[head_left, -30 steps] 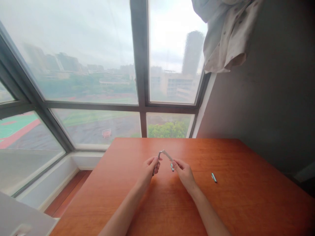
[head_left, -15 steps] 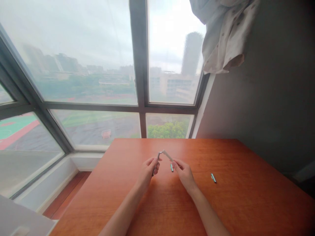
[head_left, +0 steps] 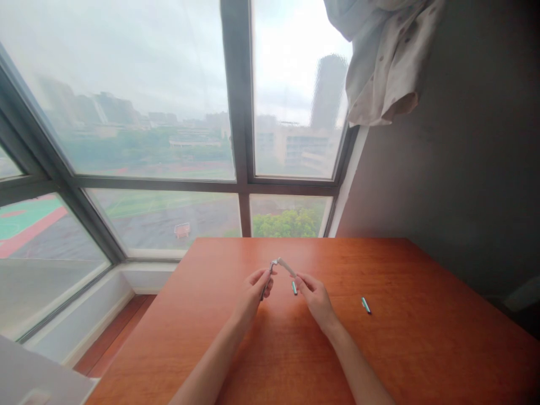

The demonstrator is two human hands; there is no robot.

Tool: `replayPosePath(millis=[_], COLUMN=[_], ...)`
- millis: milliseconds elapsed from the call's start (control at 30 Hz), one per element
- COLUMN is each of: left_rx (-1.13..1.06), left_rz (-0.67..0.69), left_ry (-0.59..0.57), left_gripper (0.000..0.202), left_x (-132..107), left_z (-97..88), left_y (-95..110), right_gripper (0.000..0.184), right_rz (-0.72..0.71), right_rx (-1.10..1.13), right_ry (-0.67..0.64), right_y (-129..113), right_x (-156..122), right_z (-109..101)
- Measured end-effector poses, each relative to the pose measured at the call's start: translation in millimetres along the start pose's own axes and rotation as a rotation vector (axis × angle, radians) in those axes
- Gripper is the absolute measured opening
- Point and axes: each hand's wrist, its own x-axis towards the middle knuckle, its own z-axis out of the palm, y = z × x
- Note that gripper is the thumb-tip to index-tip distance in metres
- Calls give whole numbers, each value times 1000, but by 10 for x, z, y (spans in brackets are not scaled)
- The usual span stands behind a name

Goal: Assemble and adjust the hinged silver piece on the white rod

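Note:
My left hand (head_left: 255,288) is closed around a razor handle (head_left: 265,288), dark with a silvery neck at its upper end. My right hand (head_left: 312,293) pinches a slim whitish stick (head_left: 287,268), which slants up and to the left. The stick's far tip meets the razor handle's neck; whether it is a brush is too small to tell. Just left of my right fingers, on the table, lies a small razor cartridge (head_left: 294,288) with a green strip. A second razor cartridge (head_left: 365,305), also green-striped, lies farther right.
Both hands are above a reddish-brown wooden table (head_left: 202,349). Beyond its far edge stand large windows with a grey frame (head_left: 242,140). A light garment (head_left: 386,73) hangs at the upper right, before a grey wall (head_left: 459,169).
The razor handle's neck and the whitish stick's tip have shifted very slightly left. Both hands keep their grips, and the two cartridges have not moved.

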Motion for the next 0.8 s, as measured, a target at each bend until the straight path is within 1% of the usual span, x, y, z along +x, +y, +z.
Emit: replayPosePath(millis=[233,367,600,800], left_rx=[-22,-56,-28,37], left_rz=[11,6,6,29], left_ry=[-44,-34,-24,-61], left_gripper=[38,34,39,40], left_x=[-27,-31,-29,-44], left_z=[0,0,-2,7], left_y=[26,28,33,32], right_gripper=[52,54,50,51], right_rz=[3,13,-4,3], right_rx=[-3,15,27,10], right_ry=[27,25,-2,-16], right_y=[48,36,5,35], right_x=[20,12,2,-2], right_z=[-17,-12,-11,5])
